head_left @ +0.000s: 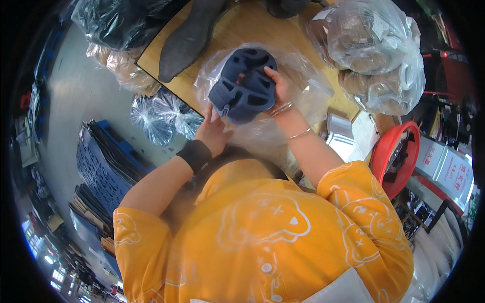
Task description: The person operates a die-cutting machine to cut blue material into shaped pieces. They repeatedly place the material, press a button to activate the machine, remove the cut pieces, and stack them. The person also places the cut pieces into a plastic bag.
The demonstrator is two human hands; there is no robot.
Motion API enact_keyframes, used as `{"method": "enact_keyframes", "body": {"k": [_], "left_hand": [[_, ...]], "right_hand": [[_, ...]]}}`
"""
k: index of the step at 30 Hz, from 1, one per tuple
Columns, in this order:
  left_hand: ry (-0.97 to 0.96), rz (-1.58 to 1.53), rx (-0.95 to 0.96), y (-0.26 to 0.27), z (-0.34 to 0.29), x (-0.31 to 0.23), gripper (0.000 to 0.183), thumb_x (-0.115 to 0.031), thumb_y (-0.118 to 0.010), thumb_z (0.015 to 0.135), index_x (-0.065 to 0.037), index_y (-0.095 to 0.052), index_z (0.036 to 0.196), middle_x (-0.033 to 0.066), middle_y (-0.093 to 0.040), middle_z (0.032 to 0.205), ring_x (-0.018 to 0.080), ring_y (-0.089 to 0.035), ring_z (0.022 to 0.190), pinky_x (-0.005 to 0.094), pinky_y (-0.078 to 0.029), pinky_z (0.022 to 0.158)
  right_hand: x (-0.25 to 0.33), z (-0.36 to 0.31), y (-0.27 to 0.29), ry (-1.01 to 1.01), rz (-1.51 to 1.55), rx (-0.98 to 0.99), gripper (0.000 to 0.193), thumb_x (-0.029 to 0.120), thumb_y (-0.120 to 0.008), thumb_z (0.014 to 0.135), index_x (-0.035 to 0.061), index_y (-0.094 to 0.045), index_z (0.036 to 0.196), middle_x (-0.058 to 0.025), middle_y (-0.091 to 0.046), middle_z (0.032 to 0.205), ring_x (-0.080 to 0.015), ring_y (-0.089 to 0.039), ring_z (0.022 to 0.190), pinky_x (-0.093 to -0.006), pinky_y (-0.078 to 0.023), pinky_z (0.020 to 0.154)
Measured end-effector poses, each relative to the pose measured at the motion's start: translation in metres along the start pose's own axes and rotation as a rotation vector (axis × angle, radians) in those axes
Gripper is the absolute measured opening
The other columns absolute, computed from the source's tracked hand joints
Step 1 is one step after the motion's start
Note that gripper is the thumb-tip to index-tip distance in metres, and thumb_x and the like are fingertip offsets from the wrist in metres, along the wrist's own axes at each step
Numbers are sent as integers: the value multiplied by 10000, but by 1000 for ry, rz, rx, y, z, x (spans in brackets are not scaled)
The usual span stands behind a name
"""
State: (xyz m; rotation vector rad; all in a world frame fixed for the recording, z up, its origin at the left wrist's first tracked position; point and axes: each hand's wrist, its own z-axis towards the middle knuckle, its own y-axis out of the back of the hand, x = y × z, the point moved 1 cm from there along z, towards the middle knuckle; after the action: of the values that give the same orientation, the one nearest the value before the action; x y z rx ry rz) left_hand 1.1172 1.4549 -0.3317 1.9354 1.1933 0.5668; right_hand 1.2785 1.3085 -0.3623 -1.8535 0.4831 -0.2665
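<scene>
A stack of dark blue sandal uppers [247,86] with cut-out openings and a strap is held up over the table, above a spread clear plastic bag [298,96]. From its right side my right hand [280,93] grips the stack, thumb lying over the top edge and the other fingers mostly hidden beneath. My left hand [214,134] is closed at the lower left edge, by the strap, with its thumb against the side. Some of its fingers are hidden, and the bag's near edge lies beside it.
A dark grey foot-shaped form [187,43] lies on the wooden table [230,30]. Filled clear bags [376,45] stand at the right, near papers [361,134] and a red basket [386,151]. At the left are plastic bags [166,113] and stacked dark blue cut-out sheets [103,161].
</scene>
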Motion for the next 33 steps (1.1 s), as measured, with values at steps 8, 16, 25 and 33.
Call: {"method": "enact_keyframes", "body": {"k": [8,16,25,33], "left_hand": [[242,259,121,28,-16,35,243,-221,-517,869,-135,-702,1001,-11,-662,960,197,-530,1002,485,-307,976],[108,155,34,53,-17,17,219,-225,-525,846,-162,-734,826,-13,-661,833,209,-538,972,509,-283,1007],[111,88,-79,59,-34,51,146,-170,-586,777,-158,-732,779,7,-651,836,211,-545,975,493,-315,980],[51,101,-200,61,-39,74,135,-166,-584,744,-122,-711,746,18,-641,802,215,-553,934,440,-352,905]], "right_hand": [[-40,-2,38,124,-209,-338,473,279,-532,863,-15,-509,1233,-204,-615,1147,-349,-606,1030,-482,-470,948],[-56,21,30,243,-26,-253,450,306,-537,858,-14,-551,1174,-182,-631,1137,-342,-606,1022,-470,-452,967],[-65,32,35,178,78,-355,465,295,-570,814,-15,-541,1160,-182,-640,1081,-353,-617,984,-496,-464,940],[-71,47,47,274,14,-357,450,324,-533,840,3,-561,1154,-163,-639,1090,-343,-584,1038,-469,-430,976]]}}
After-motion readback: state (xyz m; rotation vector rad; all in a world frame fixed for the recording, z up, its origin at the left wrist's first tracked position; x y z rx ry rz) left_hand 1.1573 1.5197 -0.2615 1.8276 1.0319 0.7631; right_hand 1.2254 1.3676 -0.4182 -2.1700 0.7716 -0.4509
